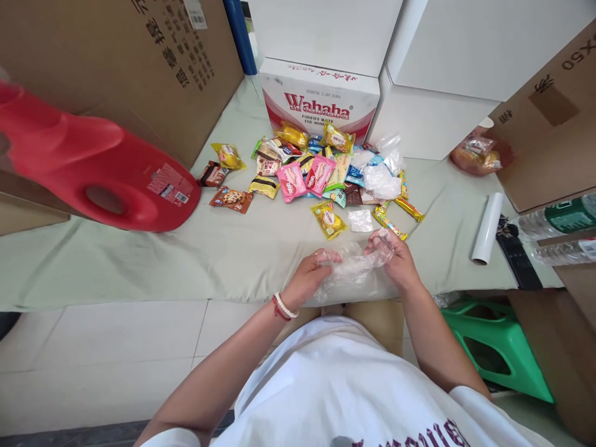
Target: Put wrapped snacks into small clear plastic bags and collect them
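Between my two hands a clear plastic bag (351,267) is stretched above the table's front edge. My left hand (316,271) is closed on the bag's left side; a white and a red bracelet circle that wrist. The bag's right side is gripped by my right hand (393,254), with film draped over the fingers. Just beyond the bag lie a yellow snack packet (328,220) and a small folded clear plastic piece (360,220). Behind them is a heap of wrapped snacks, including pink packets (292,181) and crumpled clear bags (382,181).
A red jug (102,167) stands at the left, by a large cardboard box (116,62). White boxes and a Wahaha carton (321,99) back the snacks. To the right are a white roll (487,228), plastic bottles (570,217) and a snack-filled bag (477,152). A green stool (507,354) sits below.
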A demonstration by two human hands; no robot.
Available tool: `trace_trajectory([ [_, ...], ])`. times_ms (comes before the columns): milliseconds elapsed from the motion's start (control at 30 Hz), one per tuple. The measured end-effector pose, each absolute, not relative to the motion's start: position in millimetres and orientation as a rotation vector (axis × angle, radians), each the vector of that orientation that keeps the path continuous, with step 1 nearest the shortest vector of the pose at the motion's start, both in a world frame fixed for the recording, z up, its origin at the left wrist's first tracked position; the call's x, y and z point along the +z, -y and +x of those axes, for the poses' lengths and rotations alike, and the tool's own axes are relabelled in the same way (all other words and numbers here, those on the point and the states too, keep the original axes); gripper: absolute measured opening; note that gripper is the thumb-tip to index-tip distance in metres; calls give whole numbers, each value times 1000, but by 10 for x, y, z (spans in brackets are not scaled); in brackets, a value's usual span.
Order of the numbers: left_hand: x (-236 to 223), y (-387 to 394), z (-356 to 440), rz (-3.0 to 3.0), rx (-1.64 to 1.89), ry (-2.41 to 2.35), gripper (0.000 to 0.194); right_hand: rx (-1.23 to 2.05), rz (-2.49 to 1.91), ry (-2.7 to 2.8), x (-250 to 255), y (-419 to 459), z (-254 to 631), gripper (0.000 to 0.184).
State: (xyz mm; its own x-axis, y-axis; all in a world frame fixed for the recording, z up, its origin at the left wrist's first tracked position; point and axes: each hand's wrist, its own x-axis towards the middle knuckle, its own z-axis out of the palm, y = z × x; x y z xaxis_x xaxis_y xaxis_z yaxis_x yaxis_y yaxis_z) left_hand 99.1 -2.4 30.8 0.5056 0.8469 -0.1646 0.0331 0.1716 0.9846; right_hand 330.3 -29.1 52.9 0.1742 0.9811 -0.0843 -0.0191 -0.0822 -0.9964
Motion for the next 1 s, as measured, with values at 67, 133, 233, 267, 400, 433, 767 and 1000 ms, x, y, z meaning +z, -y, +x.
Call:
trace_trajectory([
  [67,336,48,923,1092,669,-743,23,1132,-1352,933,549,279,3318,32],
  [133,355,72,861,847,665,-728,29,1124,-1403,913,538,279,3320,32],
  [233,387,58,838,590,618,-824,53,1120,-1506,931,476,286,3295,29],
  [267,396,38,850,601,605,-867,59,1130,-1537,934,451,286,3283,28],
  [400,369,-66,902,848,691,-1032,40,1211,-1612,923,362,255,3258,27],
  [433,342,-87,899,872,760,-1092,36,1216,-1621,897,342,242,3262,28],
  [767,132,33,621,1549,1135,-1928,53,1098,-1855,990,48,190,3335,20],
  [1000,10,-28,487,2907,800,-1052,32,1112,-1976,1133,85,189,3456,25],
])
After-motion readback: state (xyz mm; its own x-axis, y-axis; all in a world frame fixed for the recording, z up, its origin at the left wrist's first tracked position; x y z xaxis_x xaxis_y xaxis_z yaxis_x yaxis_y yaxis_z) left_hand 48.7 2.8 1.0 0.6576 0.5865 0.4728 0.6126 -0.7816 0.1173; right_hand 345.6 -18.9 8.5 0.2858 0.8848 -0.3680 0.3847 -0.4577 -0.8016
